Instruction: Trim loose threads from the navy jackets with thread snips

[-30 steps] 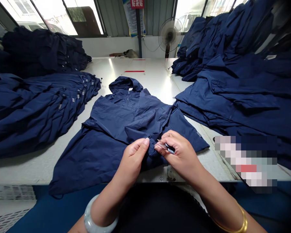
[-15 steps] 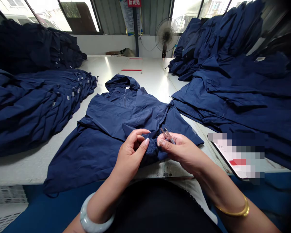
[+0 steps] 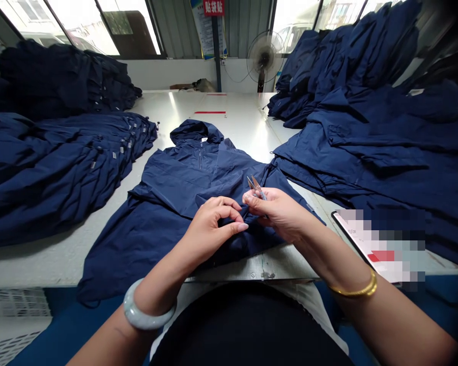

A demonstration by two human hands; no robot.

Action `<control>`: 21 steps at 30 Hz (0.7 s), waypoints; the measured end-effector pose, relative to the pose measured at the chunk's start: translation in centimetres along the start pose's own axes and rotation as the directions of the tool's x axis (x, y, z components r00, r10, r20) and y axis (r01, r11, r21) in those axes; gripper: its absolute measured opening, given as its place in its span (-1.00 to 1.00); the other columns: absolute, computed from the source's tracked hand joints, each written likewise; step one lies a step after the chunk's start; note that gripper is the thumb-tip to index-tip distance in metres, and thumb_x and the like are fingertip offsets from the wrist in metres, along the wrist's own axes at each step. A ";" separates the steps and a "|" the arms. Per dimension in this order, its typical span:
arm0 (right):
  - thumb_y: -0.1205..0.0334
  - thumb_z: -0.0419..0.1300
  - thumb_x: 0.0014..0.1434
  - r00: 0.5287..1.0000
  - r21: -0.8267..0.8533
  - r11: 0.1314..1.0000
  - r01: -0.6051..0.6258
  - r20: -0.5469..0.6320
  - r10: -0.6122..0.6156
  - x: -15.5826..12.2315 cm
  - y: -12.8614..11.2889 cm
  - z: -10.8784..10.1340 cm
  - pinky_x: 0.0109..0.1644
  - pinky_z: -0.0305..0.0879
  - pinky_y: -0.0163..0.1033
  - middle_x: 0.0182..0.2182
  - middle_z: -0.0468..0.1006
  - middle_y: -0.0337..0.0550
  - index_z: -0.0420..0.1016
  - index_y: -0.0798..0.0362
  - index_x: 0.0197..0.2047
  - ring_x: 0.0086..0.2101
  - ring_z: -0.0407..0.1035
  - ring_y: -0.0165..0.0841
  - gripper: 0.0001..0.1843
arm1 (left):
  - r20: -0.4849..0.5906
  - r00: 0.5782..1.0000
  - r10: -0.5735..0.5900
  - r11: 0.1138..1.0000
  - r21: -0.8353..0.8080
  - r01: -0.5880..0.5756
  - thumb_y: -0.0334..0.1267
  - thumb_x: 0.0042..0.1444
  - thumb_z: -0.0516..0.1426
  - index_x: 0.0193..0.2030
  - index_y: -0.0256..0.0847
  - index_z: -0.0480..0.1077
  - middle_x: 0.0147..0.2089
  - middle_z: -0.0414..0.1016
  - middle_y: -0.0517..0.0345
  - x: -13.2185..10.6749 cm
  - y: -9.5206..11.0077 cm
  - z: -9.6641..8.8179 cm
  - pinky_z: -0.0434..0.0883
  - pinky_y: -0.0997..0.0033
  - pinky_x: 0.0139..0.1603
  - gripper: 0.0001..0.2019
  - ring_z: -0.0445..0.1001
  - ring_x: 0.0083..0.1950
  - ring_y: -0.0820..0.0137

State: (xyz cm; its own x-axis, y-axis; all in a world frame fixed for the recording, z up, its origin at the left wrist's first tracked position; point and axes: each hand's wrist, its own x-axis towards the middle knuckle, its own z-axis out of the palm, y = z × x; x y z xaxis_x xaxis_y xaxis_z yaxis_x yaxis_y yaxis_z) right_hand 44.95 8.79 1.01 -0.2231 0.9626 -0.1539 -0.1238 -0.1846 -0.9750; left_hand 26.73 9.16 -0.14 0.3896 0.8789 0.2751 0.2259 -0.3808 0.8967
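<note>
A navy hooded jacket (image 3: 183, 188) lies spread on the white table (image 3: 229, 122), with one part folded across its front. My left hand (image 3: 216, 223) pinches a fold of the navy fabric between fingers and thumb. My right hand (image 3: 275, 211) holds small metal thread snips (image 3: 256, 187) with their blades pointing up and away from me. The snips sit just above the jacket, close to the fold. The exact spot the blades reach is hidden by my fingers.
Stacks of navy jackets (image 3: 49, 173) rise on the left of the table, and more (image 3: 370, 147) on the right. A flat phone-like device (image 3: 377, 246), pixelated, lies at the right table edge. Red tape marks (image 3: 209, 112) and a standing fan (image 3: 265, 57) are further back.
Both hands have moved further up the jacket, away from me. The fingers of my left hand curl more tightly, and the snips now point more steeply upward.
</note>
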 end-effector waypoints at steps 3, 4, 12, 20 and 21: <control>-0.12 0.35 0.02 0.997 -0.049 0.998 0.036 -0.060 -0.039 0.5 0.5 -0.5 -0.57 -0.18 -0.40 -0.58 0.16 -0.41 0.35 0.06 -0.39 -0.59 -0.07 -0.56 -0.58 | -0.018 0.995 -0.093 0.978 -0.188 0.088 -0.25 0.00 0.32 -0.48 -0.17 0.57 -0.26 0.58 0.03 0.7 -0.9 -0.2 0.29 0.39 -0.01 -0.90 0.46 -0.16 0.26; -0.11 0.33 0.04 0.996 -0.079 0.996 0.052 -0.074 -0.057 0.5 0.7 -0.7 -0.57 -0.19 -0.39 -0.57 0.16 -0.41 0.38 0.06 -0.37 -0.60 -0.08 -0.56 -0.59 | -0.016 0.990 -0.138 0.959 -0.252 0.129 -0.23 0.00 0.32 -0.47 -0.19 0.56 -0.28 0.59 0.03 0.9 -1.2 -0.2 0.30 0.41 -0.06 -0.89 0.46 -0.19 0.28; 0.04 0.23 0.21 0.988 -0.476 0.866 0.149 0.029 -0.154 -1.5 1.0 -0.9 -0.26 0.17 -0.30 -0.39 0.45 -0.26 0.53 0.07 -0.30 -0.37 0.29 -0.43 -0.75 | 0.050 0.964 -0.263 0.887 -0.382 0.261 -0.15 0.03 0.32 -0.44 -0.26 0.51 -0.38 0.57 0.12 2.4 -2.9 -1.2 0.30 0.47 -0.20 -0.79 0.42 -0.32 0.42; 0.07 0.26 0.16 0.960 -0.705 0.662 0.254 0.100 -0.261 -1.8 2.2 2.3 -0.09 0.24 -0.22 -0.27 0.47 -0.17 0.53 0.04 -0.24 -0.21 0.37 -0.32 -0.79 | 0.041 0.968 -0.247 0.881 -0.406 0.242 -0.16 0.07 0.29 -0.39 -0.26 0.51 -0.35 0.56 0.13 2.5 -3.3 -1.5 0.33 0.45 -0.13 -0.81 0.46 -0.28 0.41; 0.04 0.28 0.13 0.958 -0.748 0.618 0.241 0.081 -0.275 -1.7 2.4 2.9 -0.09 0.25 -0.20 -0.22 0.46 -0.16 0.51 0.04 -0.20 -0.20 0.37 -0.31 -0.73 | 0.040 0.968 -0.248 0.879 -0.412 0.242 -0.16 0.08 0.28 -0.38 -0.26 0.50 -0.35 0.56 0.13 2.5 -3.3 -1.5 0.34 0.45 -0.14 -0.81 0.46 -0.28 0.41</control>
State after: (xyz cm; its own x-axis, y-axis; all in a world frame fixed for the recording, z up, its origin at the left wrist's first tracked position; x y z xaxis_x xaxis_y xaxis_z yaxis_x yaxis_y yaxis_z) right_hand 42.23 6.17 -0.63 -0.2581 0.9568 0.1338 0.5930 0.2662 -0.7599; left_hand 25.62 13.03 -1.92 0.3571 0.9336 0.0299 -0.0746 -0.0034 0.9972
